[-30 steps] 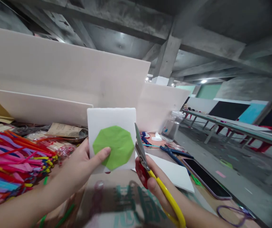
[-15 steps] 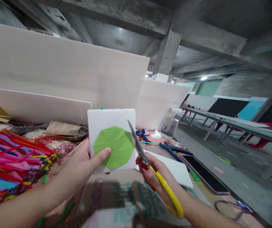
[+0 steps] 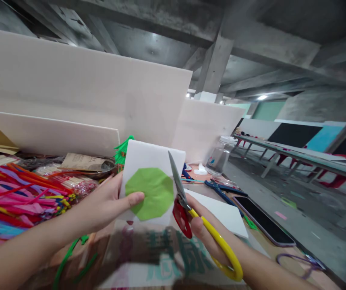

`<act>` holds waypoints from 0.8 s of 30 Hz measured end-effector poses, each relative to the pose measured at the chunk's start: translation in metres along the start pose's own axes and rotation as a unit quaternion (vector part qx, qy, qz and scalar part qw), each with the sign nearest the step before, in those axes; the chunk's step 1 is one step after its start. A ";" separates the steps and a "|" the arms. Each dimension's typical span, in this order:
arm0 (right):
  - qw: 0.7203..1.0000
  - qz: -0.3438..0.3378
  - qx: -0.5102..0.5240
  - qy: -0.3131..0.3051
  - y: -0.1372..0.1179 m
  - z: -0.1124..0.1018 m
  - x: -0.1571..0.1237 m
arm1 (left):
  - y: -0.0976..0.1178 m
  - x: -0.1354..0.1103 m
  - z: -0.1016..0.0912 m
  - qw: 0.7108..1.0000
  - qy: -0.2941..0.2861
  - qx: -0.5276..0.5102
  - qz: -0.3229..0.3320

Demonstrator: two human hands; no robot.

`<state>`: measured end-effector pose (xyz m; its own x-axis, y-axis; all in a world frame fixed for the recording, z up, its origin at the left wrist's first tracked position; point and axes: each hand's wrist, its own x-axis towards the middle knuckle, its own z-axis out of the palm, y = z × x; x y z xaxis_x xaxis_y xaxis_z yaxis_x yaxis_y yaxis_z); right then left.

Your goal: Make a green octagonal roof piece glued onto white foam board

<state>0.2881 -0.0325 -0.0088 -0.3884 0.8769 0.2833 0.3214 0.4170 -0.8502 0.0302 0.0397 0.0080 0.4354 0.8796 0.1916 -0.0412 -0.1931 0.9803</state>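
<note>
My left hand (image 3: 112, 199) grips a white foam board (image 3: 157, 153) by its left side, held upright. Its thumb presses a green many-sided paper piece (image 3: 153, 205) flat against the board. In my right hand (image 3: 204, 227) is a pair of scissors (image 3: 218, 237) with one yellow and one red handle. The blades point up and lie close along the right edge of the board. From this angle I cannot tell whether they touch it. Beneath both hands lies a cardboard sheet (image 3: 136, 266) with printed characters.
Colourful pipe cleaners (image 3: 12, 197) pile up on the left. To the right are a white sheet (image 3: 221, 213), dark-handled pliers (image 3: 224, 189), a phone (image 3: 265, 221) and a clear jar (image 3: 219, 157). Tall white boards (image 3: 85, 88) stand behind. A green fringed thing (image 3: 123, 151) sits behind the held board.
The board and green paper have moved slightly right and tilted. The scissors have shifted right and down with my right hand, showing more of the red handle. The green fringed thing is now more visible.
</note>
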 end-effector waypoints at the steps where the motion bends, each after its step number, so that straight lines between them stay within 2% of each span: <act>1: 1.000 -0.004 -0.002 0.006 -0.001 0.001 -0.001 | -0.001 -0.001 0.002 1.000 -0.005 -0.001 -0.002; 8: 0.999 0.005 0.014 0.043 0.001 0.007 -0.002 | 0.001 -0.005 0.010 0.999 -0.019 -0.019 -0.019; 11: 0.998 0.024 0.040 0.053 0.004 0.009 -0.001 | 0.001 -0.004 0.007 1.000 -0.024 -0.011 -0.017; 15: 0.992 0.057 0.073 0.080 0.002 0.012 0.001 | -0.002 0.000 -0.002 0.999 -0.008 0.033 0.024; 18: 0.991 0.051 0.068 0.106 0.000 0.012 0.002 | -0.001 0.003 -0.007 0.999 -0.035 0.028 0.029; 21: 0.991 0.068 0.079 0.088 0.001 0.011 0.001 | 0.000 0.007 -0.009 0.998 -0.057 0.025 0.023; 24: 0.992 0.078 0.084 0.058 0.000 0.008 0.000 | -0.001 0.010 -0.010 0.999 -0.030 0.027 0.034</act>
<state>0.2807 -0.0343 -0.0121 -0.2411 0.9532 0.1826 0.2172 0.2364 -0.9471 0.0256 0.0526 0.0095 0.4868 0.8363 0.2523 -0.0249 -0.2754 0.9610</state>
